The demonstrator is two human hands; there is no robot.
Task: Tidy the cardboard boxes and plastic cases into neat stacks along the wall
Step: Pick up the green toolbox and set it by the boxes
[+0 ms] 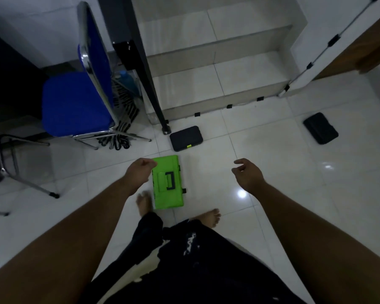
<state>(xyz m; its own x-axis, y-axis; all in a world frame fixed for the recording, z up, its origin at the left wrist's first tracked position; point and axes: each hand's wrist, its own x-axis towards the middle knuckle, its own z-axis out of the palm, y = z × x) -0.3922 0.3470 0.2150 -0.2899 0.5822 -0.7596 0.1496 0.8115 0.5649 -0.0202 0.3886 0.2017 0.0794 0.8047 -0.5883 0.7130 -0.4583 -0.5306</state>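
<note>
A bright green plastic case [167, 183] with a black handle lies flat on the white tile floor in front of my bare feet. My left hand [139, 171] hovers over its left edge, fingers curled and empty. My right hand [247, 173] hangs to the right of the case, fingers apart, holding nothing. A black plastic case [185, 138] with a small green latch lies just beyond the green one, near a black post. Another black case [320, 128] lies on the floor at the far right.
A blue chair [75, 102] with chrome legs stands at the left, striped cloth behind it. A black post [149, 80] rises beside tiled steps [217, 84]. A white wall with a cable [329, 42] runs at the right. A second chair's legs [20, 170] show at far left.
</note>
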